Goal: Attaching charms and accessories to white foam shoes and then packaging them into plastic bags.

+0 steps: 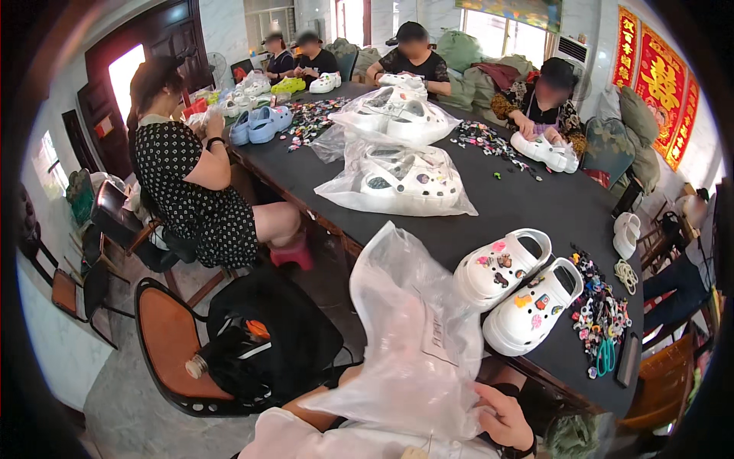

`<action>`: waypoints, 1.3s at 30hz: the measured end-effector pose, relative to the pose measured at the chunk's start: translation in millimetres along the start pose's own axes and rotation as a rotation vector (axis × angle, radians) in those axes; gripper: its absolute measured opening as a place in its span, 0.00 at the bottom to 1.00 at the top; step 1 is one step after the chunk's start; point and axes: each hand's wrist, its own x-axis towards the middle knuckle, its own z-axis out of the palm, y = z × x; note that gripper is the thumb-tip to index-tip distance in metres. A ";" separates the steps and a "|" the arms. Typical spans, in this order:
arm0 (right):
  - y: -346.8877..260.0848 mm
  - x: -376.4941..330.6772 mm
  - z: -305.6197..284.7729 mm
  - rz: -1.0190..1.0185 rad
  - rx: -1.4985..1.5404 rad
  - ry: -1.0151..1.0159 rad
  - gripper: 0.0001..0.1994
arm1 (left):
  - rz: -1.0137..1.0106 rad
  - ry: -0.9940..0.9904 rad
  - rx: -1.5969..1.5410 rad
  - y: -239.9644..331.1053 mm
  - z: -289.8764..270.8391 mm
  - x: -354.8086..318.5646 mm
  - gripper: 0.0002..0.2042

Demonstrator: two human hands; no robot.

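A translucent plastic bag rises in front of me, its upper end tilted toward the table. The fingers of my right hand close on the bag's lower right edge. My left forearm passes behind the bag; a pinkish patch shows through the plastic, but the left hand's fingers cannot be made out. Just right of the bag, a pair of white clogs sits on the dark table: one clog at the back left and the other clog nearer me, both dotted with colourful charms.
Bagged white clogs lie mid-table. Loose charms, teal-handled scissors and a dark flat bar line the right side. Several people sit around the table. A chair with an orange backrest holds a black bag at my left.
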 end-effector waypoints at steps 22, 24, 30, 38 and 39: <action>59.2 23.5 -20.3 0.114 0.379 0.090 0.23 | -0.109 -0.450 -0.218 13.6 8.3 60.4 0.47; 61.6 21.8 -22.7 0.075 0.353 0.053 0.23 | -0.043 -0.416 -0.203 11.6 7.7 62.9 0.47; 49.5 14.1 -28.4 0.095 0.581 -0.014 0.27 | -0.049 -0.456 -0.126 10.7 13.3 70.3 0.44; 12.5 34.3 -32.6 -0.085 0.410 -0.257 0.28 | 0.249 -0.028 0.137 -13.6 9.7 66.0 0.21; 9.0 36.5 -34.5 -0.240 -0.022 -0.277 0.27 | 0.173 0.106 0.031 -16.2 5.3 62.9 0.15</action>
